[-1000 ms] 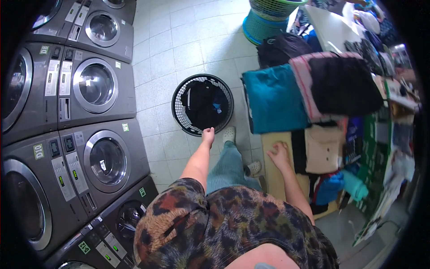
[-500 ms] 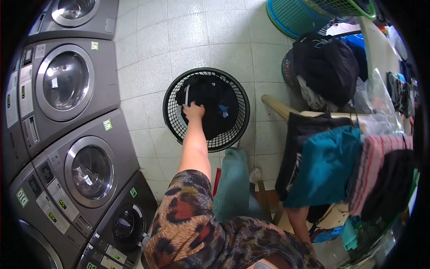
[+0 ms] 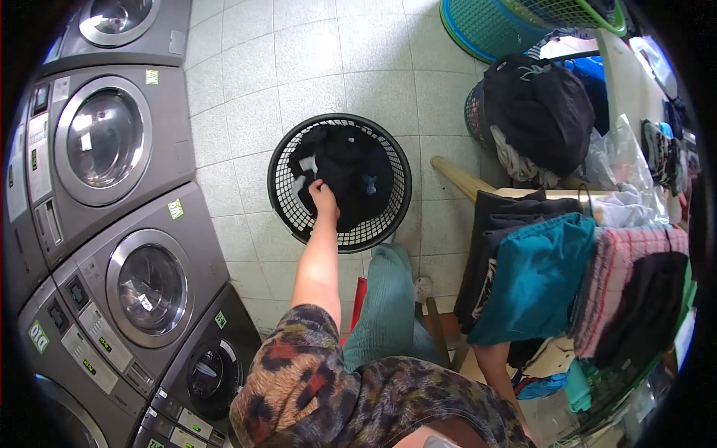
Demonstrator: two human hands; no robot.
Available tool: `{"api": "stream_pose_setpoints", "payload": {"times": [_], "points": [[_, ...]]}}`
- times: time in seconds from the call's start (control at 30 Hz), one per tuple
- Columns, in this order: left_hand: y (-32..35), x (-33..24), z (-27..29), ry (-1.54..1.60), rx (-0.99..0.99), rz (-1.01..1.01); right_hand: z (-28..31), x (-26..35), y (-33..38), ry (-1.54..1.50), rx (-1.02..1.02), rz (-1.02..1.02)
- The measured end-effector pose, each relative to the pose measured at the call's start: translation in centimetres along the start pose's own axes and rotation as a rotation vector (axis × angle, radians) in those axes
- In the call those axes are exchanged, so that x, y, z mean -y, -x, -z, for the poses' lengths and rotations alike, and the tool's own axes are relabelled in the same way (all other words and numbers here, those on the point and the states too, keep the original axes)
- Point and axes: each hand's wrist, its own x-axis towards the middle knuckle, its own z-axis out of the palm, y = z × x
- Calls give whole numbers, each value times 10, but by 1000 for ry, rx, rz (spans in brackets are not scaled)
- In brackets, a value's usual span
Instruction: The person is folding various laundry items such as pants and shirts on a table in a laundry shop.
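My left hand (image 3: 323, 197) reaches down into a round black laundry basket (image 3: 408, 179) on the floor, its fingers closed on a black garment (image 3: 345, 179) among dark clothes. A white strip (image 3: 308, 164) and a small blue patch (image 3: 370, 184) show within the dark pile. On the right, my right forearm (image 3: 496, 366) runs up to a folded teal garment (image 3: 539, 278) on a wooden table; the hand itself is hidden beneath or behind it. Folded dark clothes (image 3: 478, 254) lie beside the teal one.
Grey front-loading washing machines (image 3: 149, 287) line the left side. A pink striped towel (image 3: 609, 284) and black folded cloth (image 3: 642, 299) lie farther right. A full basket with a black bag (image 3: 541, 112) and a teal-green basket (image 3: 485, 33) stand at the back right.
My left hand's fingers have gone from spread on the dark clothes to closed, and the hand sits slightly lower. The white strip and nearby cloth have shifted. My right arm stays by the teal garment.
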Motion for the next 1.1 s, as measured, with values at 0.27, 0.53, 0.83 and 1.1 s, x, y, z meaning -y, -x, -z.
{"api": "stream_pose_setpoints", "payload": {"times": [0.27, 0.53, 0.83, 1.1], "points": [[114, -57, 91, 509, 461, 526, -7, -26, 24, -134, 24, -126], [168, -124, 159, 778, 459, 326, -20, -40, 22, 19, -38, -181], [396, -281, 242, 699, 1051, -52, 25, -28, 79, -424, 166, 326], [632, -342, 263, 381, 1932, -458, 95, 46, 156, -1283, -108, 953]]}}
